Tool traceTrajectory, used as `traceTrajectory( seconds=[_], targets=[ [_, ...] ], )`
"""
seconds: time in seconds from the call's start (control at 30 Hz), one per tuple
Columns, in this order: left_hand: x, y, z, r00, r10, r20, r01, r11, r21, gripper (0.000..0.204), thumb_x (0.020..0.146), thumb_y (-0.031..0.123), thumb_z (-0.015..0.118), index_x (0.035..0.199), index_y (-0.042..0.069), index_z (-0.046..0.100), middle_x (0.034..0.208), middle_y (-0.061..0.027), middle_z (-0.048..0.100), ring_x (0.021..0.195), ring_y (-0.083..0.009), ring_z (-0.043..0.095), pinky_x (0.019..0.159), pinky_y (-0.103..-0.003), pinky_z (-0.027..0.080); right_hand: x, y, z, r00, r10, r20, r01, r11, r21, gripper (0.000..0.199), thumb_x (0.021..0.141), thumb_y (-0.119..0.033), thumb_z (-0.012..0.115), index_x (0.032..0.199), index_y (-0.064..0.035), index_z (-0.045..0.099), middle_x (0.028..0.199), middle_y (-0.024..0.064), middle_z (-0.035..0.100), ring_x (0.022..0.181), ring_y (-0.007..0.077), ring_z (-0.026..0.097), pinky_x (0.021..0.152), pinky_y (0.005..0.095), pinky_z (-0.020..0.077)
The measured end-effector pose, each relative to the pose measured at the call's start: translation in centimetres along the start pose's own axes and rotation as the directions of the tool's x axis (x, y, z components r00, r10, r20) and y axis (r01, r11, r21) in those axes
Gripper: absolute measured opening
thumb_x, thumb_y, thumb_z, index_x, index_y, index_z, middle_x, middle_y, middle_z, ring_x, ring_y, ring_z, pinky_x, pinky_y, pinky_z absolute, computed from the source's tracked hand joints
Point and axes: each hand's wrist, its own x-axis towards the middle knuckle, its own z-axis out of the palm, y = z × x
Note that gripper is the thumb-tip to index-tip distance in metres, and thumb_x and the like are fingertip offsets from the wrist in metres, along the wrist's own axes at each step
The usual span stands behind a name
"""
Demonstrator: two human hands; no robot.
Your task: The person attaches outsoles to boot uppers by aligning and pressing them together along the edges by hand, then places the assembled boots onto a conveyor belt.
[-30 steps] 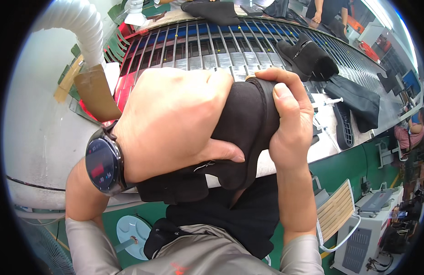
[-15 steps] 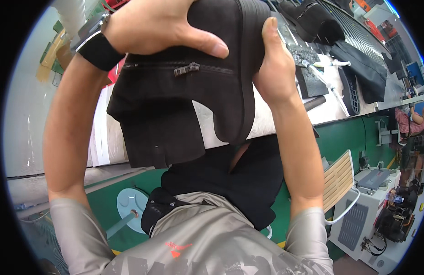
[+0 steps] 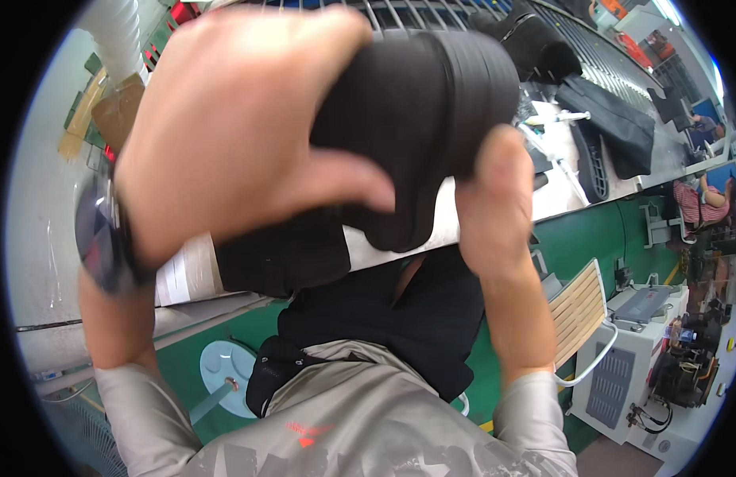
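the dark boot [image 3: 384, 103] is between the two grips, its thick sole [image 3: 483, 87] facing the right one. the left hand [image 3: 241, 135] is closed around the upper, thumb laid along it, probably because this soft part needs a wide hold. the right hand [image 3: 495, 211] is at the sole, maybe for support from the opposite side; its fingers are hidden and blurred, so it cannot be told if it pinches. the shaft [image 3: 284, 254] is below the left grip. a second boot [image 3: 539, 44] lies beyond the right grip.
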Motion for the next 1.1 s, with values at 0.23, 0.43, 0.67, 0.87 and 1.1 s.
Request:
traceTrajectory(
  seconds=[0.23,0.43,0.67,0.87,1.1],
  targets=[
    [-5.7,7.9,-4.6,0.997,-0.013,0.077,0.032,0.968,-0.250,0.075,0.065,0.042,0.089,0.116,-0.010,0.070,0.092,-0.0157,0.071,0.069,-0.0304,0.069,0.057,-0.039,0.051,-6.5,-8.6,3.2,0.947,0.236,-0.220,-0.214,0.970,0.118,0.102,0.095,-0.061,0.069,0.167,-0.0001,0.029,0.165,0.0389,0.034,0.154,0.0411,0.041,0.125,0.0512,0.0372],
    [-8.6,11.3,-3.3,0.994,0.058,-0.095,-0.070,0.990,-0.122,0.066,0.082,0.041,0.077,0.117,-0.015,0.069,0.096,-0.0219,0.074,0.069,-0.0295,0.069,0.054,-0.038,0.048,-9.0,-7.3,2.3,0.992,-0.128,0.004,0.128,0.991,-0.042,0.062,0.104,-0.054,0.062,0.145,-0.0084,0.051,0.158,0.0412,0.040,0.150,0.0502,0.043,0.124,0.0617,0.0345],
    [-9.5,12.9,-3.3,0.989,0.126,-0.083,-0.136,0.982,-0.130,0.050,0.080,0.019,0.069,0.112,-0.019,0.070,0.096,-0.0292,0.075,0.067,-0.0258,0.066,0.052,-0.033,0.042,-10.5,-6.9,2.3,0.945,-0.324,0.042,0.327,0.935,-0.135,0.030,0.107,-0.032,0.062,0.125,-0.0081,0.057,0.138,0.0320,0.058,0.132,0.0481,0.058,0.119,0.0642,0.0392],
    [-9.4,13.4,-2.7,0.979,0.156,-0.132,-0.171,0.979,-0.110,0.041,0.070,0.002,0.070,0.105,-0.018,0.071,0.091,-0.0300,0.076,0.066,-0.0238,0.064,0.052,-0.031,0.042,-11.3,-7.3,2.7,0.941,-0.338,0.003,0.327,0.907,-0.265,0.022,0.106,-0.030,0.062,0.123,-0.0162,0.057,0.126,0.0231,0.060,0.117,0.0405,0.063,0.113,0.0681,0.0450],
    [-8.3,12.4,-2.5,0.971,0.190,-0.148,-0.207,0.972,-0.110,0.034,0.070,-0.003,0.071,0.101,-0.017,0.072,0.087,-0.0297,0.076,0.065,-0.0227,0.062,0.051,-0.029,0.042,-10.7,-7.6,2.9,0.947,-0.323,-0.002,0.304,0.895,-0.327,0.021,0.107,-0.031,0.061,0.124,-0.0189,0.058,0.123,0.0213,0.061,0.113,0.0406,0.064,0.112,0.0695,0.0452]
  ],
)
